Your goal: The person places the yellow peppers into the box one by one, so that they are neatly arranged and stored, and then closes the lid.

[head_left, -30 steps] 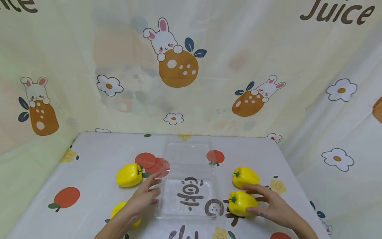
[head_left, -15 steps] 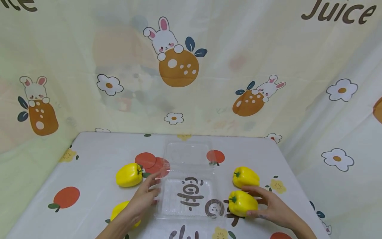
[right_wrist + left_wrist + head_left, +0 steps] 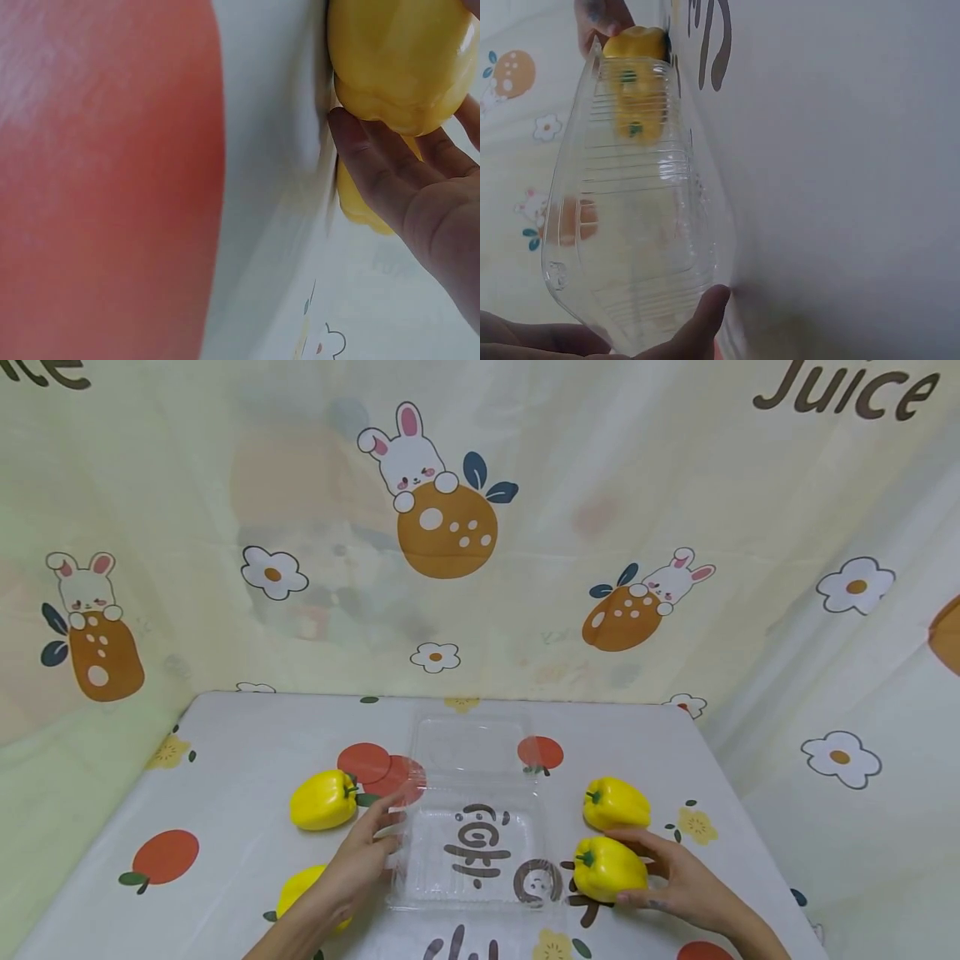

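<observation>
A clear plastic clamshell box (image 3: 420,868) lies with its lid (image 3: 472,745) folded back, away from me. My left hand (image 3: 358,858) rests at the box's left side, fingers extended; in the left wrist view its thumb (image 3: 709,307) touches the outer wall. To the right of the box, my right hand (image 3: 678,877) grips the blunt end of a yellow bell pepper (image 3: 609,868), thumb in front and fingers behind. That pepper stays close over the table, also seen in the right wrist view as the larger yellow bell pepper (image 3: 401,64).
Just behind the gripped pepper sits another yellow bell pepper (image 3: 617,803). Two more are on the left: a far pepper (image 3: 324,800) and a near pepper (image 3: 298,887) partly hidden by my left forearm. A printed cloth covers the table (image 3: 247,760); a patterned curtain (image 3: 322,635) hangs behind.
Both hands keep almost the same places. My right thumb has shifted slightly lower along the front of the pepper; the box and the other peppers have not moved.
</observation>
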Demonstrator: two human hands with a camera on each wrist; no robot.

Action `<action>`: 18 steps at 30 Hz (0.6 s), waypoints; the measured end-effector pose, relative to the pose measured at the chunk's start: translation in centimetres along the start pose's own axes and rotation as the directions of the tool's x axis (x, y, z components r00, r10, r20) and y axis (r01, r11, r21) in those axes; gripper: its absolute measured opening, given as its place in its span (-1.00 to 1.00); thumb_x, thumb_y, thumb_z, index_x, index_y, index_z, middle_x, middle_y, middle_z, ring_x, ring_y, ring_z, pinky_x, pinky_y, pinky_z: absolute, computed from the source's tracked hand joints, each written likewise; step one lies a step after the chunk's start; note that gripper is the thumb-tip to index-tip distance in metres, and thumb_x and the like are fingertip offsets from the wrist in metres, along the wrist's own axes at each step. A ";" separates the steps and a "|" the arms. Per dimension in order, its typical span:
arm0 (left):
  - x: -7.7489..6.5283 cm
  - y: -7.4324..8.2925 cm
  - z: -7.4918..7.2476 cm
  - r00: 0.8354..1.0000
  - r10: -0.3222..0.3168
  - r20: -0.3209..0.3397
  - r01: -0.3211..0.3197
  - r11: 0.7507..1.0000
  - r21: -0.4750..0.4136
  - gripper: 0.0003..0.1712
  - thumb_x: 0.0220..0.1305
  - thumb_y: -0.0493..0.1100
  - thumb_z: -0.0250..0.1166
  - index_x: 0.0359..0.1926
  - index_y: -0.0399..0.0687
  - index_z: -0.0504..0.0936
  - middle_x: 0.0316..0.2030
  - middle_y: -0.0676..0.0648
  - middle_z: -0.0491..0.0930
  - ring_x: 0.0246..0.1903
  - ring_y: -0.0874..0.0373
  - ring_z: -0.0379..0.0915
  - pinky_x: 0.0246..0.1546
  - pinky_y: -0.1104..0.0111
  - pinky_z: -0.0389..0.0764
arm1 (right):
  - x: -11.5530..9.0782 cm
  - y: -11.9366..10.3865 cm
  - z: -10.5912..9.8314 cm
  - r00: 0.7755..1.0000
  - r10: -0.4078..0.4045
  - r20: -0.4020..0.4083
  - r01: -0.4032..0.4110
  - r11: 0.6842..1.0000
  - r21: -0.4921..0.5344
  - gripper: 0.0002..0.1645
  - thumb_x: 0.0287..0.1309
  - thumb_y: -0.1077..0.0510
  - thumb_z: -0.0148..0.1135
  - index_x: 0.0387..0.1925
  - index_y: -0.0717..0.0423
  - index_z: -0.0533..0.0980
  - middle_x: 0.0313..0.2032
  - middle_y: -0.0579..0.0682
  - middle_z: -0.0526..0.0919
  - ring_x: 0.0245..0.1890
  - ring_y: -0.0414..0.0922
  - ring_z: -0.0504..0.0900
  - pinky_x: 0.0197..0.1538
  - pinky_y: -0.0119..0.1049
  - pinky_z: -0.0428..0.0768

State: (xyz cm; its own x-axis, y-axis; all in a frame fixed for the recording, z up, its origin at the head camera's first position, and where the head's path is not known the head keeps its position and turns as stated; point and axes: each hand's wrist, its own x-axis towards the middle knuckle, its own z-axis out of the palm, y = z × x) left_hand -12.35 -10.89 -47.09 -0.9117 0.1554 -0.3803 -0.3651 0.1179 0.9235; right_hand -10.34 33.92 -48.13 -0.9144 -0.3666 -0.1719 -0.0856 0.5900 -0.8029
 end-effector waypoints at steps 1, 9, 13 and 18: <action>0.0 0.0 0.0 1.000 -0.001 0.003 0.001 1.000 -0.002 -0.25 0.49 -0.37 0.02 0.64 0.07 0.18 0.54 -0.37 0.20 0.41 -0.38 0.24 0.10 -0.02 0.65 | 0.0 0.0 0.0 1.000 0.002 0.000 -0.002 1.000 0.000 -0.13 0.17 -0.03 0.58 0.44 0.09 0.44 0.42 0.23 0.52 0.11 -0.55 0.52 0.08 -0.52 0.63; 0.3 -0.2 0.2 1.000 -0.018 -0.002 0.018 1.000 0.016 -0.24 0.52 -0.36 0.02 0.64 0.12 0.16 0.55 -0.36 0.19 0.43 -0.39 0.23 0.15 -0.12 0.66 | -0.3 -0.5 -0.4 1.000 -0.014 -0.028 0.013 0.999 -0.037 -0.15 0.18 -0.04 0.57 0.45 0.00 0.44 0.43 0.16 0.53 0.14 -0.50 0.53 0.09 -0.45 0.67; 0.3 -0.2 0.3 1.000 -0.021 -0.009 0.021 1.000 0.021 -0.23 0.52 -0.36 0.02 0.65 0.11 0.12 0.55 -0.36 0.19 0.43 -0.39 0.22 0.18 -0.14 0.63 | -0.6 -1.0 -0.7 0.997 -0.059 -0.053 0.055 0.996 -0.068 -0.16 0.18 -0.03 0.57 0.45 -0.02 0.45 0.40 0.13 0.57 0.13 -0.53 0.51 0.10 -0.43 0.69; 0.2 -0.1 0.5 0.999 -0.036 -0.019 0.037 0.999 0.023 -0.16 0.52 -0.35 0.02 0.70 0.11 -0.01 0.56 -0.34 0.18 0.44 -0.37 0.23 0.27 -0.19 0.58 | -0.9 -1.9 -0.8 0.992 -0.099 -0.078 0.093 0.992 -0.079 -0.18 0.17 -0.01 0.58 0.43 -0.07 0.47 0.35 0.09 0.61 0.11 -0.50 0.53 0.11 -0.43 0.70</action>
State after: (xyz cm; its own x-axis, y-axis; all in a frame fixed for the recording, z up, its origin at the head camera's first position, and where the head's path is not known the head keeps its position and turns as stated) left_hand -12.35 -10.43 -47.30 -0.9012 0.1328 -0.4125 -0.3939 0.1458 0.9075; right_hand -9.69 33.73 -46.03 -0.9294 -0.3661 -0.0462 -0.2015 0.6084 -0.7676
